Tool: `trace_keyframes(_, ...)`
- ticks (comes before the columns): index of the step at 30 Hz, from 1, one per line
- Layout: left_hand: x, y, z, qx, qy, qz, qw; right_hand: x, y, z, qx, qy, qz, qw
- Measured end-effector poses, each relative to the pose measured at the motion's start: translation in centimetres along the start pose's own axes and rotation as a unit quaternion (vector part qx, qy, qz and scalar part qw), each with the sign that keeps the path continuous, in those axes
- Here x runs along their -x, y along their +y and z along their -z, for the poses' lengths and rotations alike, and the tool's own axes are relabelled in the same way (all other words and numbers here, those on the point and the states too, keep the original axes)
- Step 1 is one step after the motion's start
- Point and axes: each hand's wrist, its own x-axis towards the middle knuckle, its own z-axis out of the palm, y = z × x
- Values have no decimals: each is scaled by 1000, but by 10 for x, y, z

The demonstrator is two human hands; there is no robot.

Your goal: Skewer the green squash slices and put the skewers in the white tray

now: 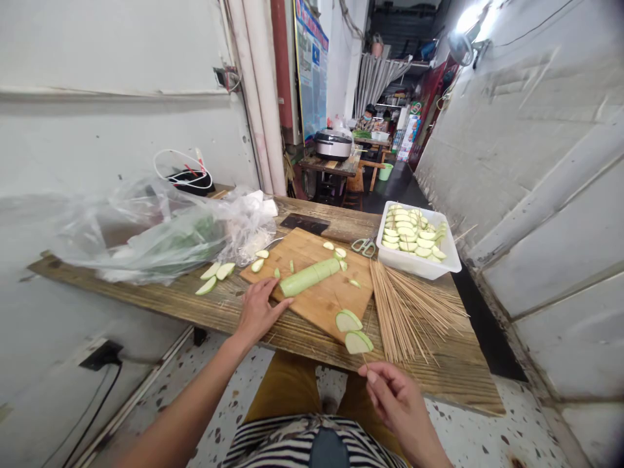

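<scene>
A pale green zucchini [312, 275], cut across into slices that still lie together, rests on a wooden cutting board [312, 244]. My left hand [260, 309] is at its near left end, thumb and fingertips curled around that end. In my right hand [392, 390], thumb and fingers pinch the lower end of a thin bamboo skewer [365, 358]. Two half-round zucchini slices [348, 320] are threaded on it, held above the board's front right corner. Small zucchini pieces [340, 252] lie scattered on the board.
Right of the board is a fanned pile of bamboo skewers [402, 312]. Behind it stands a white tub [419, 263] of skewered slices. A cleaver [312, 224] and green-handled scissors [364, 247] lie at the back. Loose slices [208, 285] and plastic bags [160, 240] are at left.
</scene>
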Motion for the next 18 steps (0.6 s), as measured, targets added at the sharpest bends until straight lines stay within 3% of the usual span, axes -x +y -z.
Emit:
trace_keyframes(12,-11,7,2,-3,-42,41,998,4,0,-9,11,10,-4,1000)
trace_keyframes(18,-16,15,13,-41,-95,17,995,2,2,-7,31,-32,4,999)
